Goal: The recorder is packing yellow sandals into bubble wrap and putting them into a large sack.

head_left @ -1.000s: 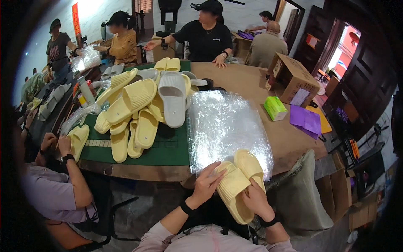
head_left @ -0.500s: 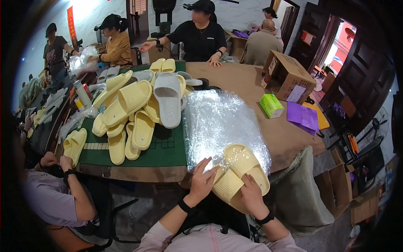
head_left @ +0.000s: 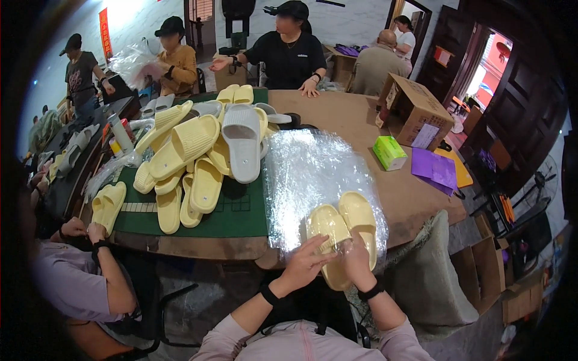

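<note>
A pair of pale yellow slippers (head_left: 329, 224) lies at the table's front edge, toes pointing away from me, with a shiny clear film over at least part of them. My right hand (head_left: 359, 265) grips the pair around its middle, its fingertips partly hidden. Against the left slipper rests my left hand (head_left: 306, 265), fingers stretched out and lying on the strap. Under the slippers' far ends spreads a stack of clear plastic bags (head_left: 319, 171). To the left, a heap of yellow slippers (head_left: 183, 147) and a grey slipper (head_left: 241, 144) covers a green mat (head_left: 244, 225).
A cardboard box (head_left: 415, 111), a green tissue pack (head_left: 389, 153) and purple sheets (head_left: 435, 170) stand to the right. A sack (head_left: 430, 277) hangs by the right table edge. At left, a co-worker's hands (head_left: 90, 230) touch yellow slippers; another person leans on the far edge.
The slipper pair has turned straighter and moved slightly away from me. My left hand has shifted right onto the strap; my right hand has moved up. A person at back left lifts clear plastic.
</note>
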Demonstrator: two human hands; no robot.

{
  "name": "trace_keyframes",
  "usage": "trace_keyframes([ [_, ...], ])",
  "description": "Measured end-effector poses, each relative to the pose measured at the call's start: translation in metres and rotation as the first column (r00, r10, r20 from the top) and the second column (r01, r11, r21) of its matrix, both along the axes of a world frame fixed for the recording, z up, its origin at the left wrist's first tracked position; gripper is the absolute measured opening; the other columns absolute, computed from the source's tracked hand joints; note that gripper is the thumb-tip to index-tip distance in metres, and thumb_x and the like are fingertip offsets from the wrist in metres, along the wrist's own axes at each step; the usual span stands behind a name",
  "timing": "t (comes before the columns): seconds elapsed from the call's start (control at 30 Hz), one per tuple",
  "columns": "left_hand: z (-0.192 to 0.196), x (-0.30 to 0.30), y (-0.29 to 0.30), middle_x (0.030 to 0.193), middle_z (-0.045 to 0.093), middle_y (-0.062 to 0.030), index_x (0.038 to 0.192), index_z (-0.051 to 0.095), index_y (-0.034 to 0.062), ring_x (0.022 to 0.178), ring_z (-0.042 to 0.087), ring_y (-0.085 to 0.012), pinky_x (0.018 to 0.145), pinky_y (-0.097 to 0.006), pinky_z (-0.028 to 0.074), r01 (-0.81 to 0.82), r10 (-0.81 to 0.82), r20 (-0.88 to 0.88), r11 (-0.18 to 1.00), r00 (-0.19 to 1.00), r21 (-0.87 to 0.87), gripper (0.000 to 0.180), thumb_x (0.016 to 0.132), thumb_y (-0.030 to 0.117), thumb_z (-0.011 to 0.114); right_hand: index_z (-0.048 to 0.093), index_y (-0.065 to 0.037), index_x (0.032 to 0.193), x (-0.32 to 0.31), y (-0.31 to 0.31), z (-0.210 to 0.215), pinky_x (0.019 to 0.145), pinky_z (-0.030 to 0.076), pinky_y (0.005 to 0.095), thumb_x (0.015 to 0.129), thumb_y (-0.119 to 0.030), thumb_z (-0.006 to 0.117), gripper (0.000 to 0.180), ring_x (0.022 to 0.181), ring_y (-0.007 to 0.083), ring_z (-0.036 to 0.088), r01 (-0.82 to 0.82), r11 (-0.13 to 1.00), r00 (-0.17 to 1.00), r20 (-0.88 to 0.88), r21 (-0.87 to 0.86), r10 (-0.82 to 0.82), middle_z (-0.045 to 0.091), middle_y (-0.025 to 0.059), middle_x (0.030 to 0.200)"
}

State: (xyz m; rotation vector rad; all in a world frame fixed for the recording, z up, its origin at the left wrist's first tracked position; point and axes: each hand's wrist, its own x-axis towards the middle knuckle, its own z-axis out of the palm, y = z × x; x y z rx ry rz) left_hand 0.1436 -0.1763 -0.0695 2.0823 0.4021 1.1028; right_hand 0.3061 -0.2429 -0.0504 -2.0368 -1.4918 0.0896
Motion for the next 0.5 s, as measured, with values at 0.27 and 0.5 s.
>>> trace_keyframes([
  [0.27, -0.01, -0.013, -0.003, 0.129, 0.053, -0.0168, 0.103, 0.071, 0.0113, 0.111, 0.056, -0.0303, 0.09, -0.034, 0.048, 0.214, -0.226, -0.023, 0.946, 0.974, -0.243, 0.022, 0.083, 0.006, 0.066, 0.056, 0.003, 0.102, 0.001, 0.048, -0.002, 0.089, 0.038, 0.058, 0.078, -0.012, 0.059, 0.029, 0.116, 0.0466, 0.044, -0.058, 0.975, 0.956, 0.27, -0.215, 0.116, 0.047, 0.0311, 0.122],
  [0.5, -0.012, -0.005, 0.0, 0.129, 0.051, -0.0196, 0.109, 0.068, 0.0085, 0.107, 0.056, -0.0311, 0.091, -0.038, 0.046, -0.19, 0.185, -0.063, 0.977, 0.981, -0.095, 0.032, 0.077, 0.002, 0.068, 0.043, -0.015, 0.14, 0.03, 0.049, -0.041, 0.101, 0.027, 0.0632, 0.077, -0.033, 0.066, 0.069, 0.133, 0.0497, 0.025, -0.268, 0.963, 0.887, 0.388, -0.008, 0.25, 0.029, 0.031, 0.143],
])
